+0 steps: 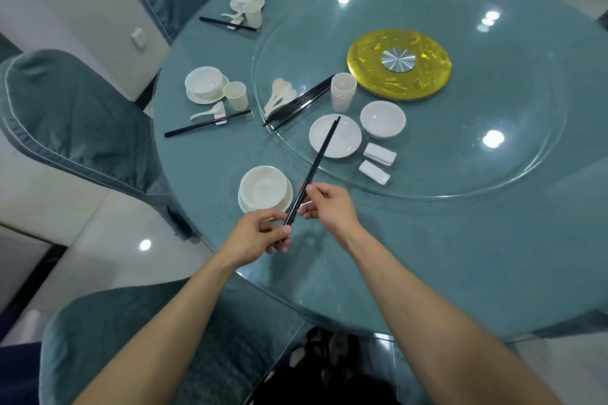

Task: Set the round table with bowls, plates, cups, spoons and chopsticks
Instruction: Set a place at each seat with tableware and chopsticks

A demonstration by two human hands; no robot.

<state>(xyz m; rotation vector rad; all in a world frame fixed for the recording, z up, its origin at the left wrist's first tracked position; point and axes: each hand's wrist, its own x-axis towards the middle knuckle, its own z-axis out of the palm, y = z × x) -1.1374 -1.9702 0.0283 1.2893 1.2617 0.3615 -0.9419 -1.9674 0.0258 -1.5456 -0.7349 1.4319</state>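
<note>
- A pair of black chopsticks (316,164) is held in the air above the near edge of the round table (427,256), with the tips pointing away over the glass turntable (493,92)
- The left hand (260,235) pinches the near end of the pair, fingers curled round it
- The right hand (329,204) pinches the pair a little further up, between thumb and fingers
- Just left of the hands a white bowl (263,187) sits in a plate (291,195) on the table
- On the turntable lie a loose plate (345,145), crossed in view by the held tips, and beside it a spare bowl (382,118)
- Near these are two white rests (379,153), a stack of cups (342,92), a bundle of chopsticks (299,103) and a heap of spoons (279,94)
- A gold disc (399,64) lies at the turntable's middle
- Further left a laid place (204,84) has bowl on plate, cup, spoon and chopsticks; three more like it stand round the far rim
- Chairs in blue-grey covers (75,115) stand round the table
</note>
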